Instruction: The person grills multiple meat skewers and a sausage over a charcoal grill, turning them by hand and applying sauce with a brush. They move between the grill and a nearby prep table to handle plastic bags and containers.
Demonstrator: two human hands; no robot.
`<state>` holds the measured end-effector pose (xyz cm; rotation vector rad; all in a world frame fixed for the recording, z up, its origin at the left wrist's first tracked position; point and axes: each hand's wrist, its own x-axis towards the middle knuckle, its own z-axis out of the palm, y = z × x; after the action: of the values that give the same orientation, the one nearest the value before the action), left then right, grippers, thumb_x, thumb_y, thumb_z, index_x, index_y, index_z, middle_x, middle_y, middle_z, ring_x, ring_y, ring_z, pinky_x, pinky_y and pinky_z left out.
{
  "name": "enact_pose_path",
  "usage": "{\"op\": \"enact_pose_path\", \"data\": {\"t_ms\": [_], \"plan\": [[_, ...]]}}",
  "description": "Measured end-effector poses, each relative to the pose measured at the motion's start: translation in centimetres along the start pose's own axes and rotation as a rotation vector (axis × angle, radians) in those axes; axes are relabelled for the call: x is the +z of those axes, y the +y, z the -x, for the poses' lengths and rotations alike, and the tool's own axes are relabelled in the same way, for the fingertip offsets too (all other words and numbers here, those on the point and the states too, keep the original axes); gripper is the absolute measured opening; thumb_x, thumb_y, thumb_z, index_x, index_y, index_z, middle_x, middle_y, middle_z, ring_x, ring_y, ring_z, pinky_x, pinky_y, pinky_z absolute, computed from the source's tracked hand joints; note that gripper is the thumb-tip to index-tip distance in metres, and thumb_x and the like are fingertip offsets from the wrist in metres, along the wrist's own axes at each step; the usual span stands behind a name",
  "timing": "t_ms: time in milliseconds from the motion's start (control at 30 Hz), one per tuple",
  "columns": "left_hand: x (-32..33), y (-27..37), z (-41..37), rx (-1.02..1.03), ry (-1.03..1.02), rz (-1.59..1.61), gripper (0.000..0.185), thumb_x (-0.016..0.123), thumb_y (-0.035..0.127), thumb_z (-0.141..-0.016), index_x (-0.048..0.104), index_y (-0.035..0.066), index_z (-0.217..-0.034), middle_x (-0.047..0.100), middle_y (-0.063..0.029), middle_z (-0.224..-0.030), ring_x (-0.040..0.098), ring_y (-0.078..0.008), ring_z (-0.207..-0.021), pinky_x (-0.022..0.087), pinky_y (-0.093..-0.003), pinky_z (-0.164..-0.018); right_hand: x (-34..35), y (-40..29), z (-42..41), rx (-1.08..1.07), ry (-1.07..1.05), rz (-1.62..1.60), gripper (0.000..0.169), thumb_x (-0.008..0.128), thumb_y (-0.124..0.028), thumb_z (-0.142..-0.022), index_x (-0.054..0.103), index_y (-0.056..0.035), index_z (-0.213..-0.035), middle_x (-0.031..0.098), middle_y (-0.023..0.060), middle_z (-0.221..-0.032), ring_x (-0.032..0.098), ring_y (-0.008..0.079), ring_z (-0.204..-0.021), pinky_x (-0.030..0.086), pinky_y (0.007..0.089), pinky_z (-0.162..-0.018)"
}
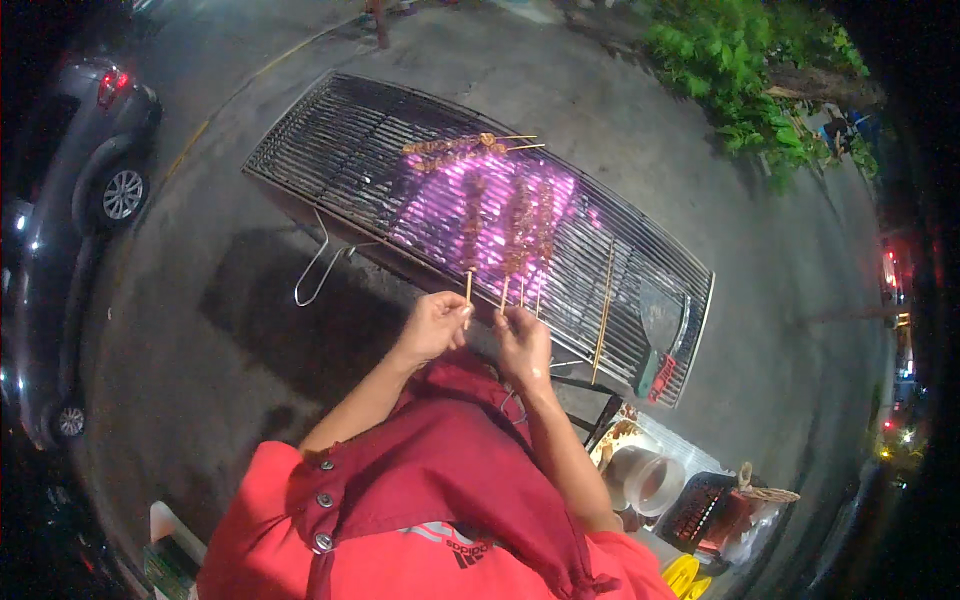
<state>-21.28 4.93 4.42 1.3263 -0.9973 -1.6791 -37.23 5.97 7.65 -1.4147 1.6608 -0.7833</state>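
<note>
A long charcoal grill with a metal grate [330, 127] stands before me, its coals glowing purple-pink at the middle. My left hand [437, 328] pinches the wooden stick of a meat skewer [472, 221] near the front edge. Just to the right, my right hand [521, 341] has its fingers on the stick of another meat skewer [517, 225]. One more upright skewer [545, 217] lies close beside that one. Two meat skewers [450, 152] rest crosswise at the back of the glow, sticks pointing right. Bare sticks [604, 315] lie on the grate farther right.
A hand fan or flat scraper [660, 307] and a red-handled tool [662, 377] lie at the grate's right end. Below right are a plastic container [654, 484] and a dark basket [694, 510]. A wire handle [313, 274] juts from the grill's front. A car [82, 202] stands at left.
</note>
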Motion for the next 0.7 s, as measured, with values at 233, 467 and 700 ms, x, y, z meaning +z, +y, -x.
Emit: {"op": "enact_pose_path", "data": {"t_ms": [233, 467, 700], "plan": [[3.7, -2.7, -2.3, 0.079, 0.053, -0.323, 0.018, 0.052, 0.015, -0.091, 0.060, 0.000, -0.084, 0.057, -0.0021, -0.065, 0.054, -0.0092, -0.051, 0.045, -0.0240, -0.044, -1.9, 2.1, 0.9, -0.049, 0.094, -0.023, 0.015, 0.058, -0.011, -0.085, 0.061, 0.0010, -0.094, 0.062, 0.0139, -0.073, 0.060, 0.0197, -0.066, 0.046, 0.0305, -0.064], [3.1, -3.2, -2.3, 0.264, 0.157, -0.398, 0.021, 0.050, 0.012, -0.090, 0.061, -0.004, -0.083, 0.063, -0.0053, -0.072, 0.058, -0.0174, -0.058, 0.046, -0.0324, -0.057, -0.1, -0.2, -0.2, -0.086, -0.043, 0.136, 0.017, 0.058, -0.013, -0.084, 0.064, 0.0006, -0.092, 0.064, 0.0204, -0.078, 0.065, 0.0292, -0.074, 0.049, 0.0354, -0.068], [0.9, -3.5, -1.7, 0.101, 0.128, 0.041, 0.024, 0.050, 0.020, -0.094, 0.062, -0.001, -0.091, 0.059, -0.0023, -0.078, 0.053, -0.0076, -0.064, 0.044, -0.0233, -0.054, 2.5, 0.7, -0.9, -0.157, -0.119, 0.399, 0.016, 0.054, -0.013, -0.082, 0.058, 0.0023, -0.080, 0.061, 0.0258, -0.078, 0.061, 0.0414, -0.077, 0.047, 0.0481, -0.067]]}}
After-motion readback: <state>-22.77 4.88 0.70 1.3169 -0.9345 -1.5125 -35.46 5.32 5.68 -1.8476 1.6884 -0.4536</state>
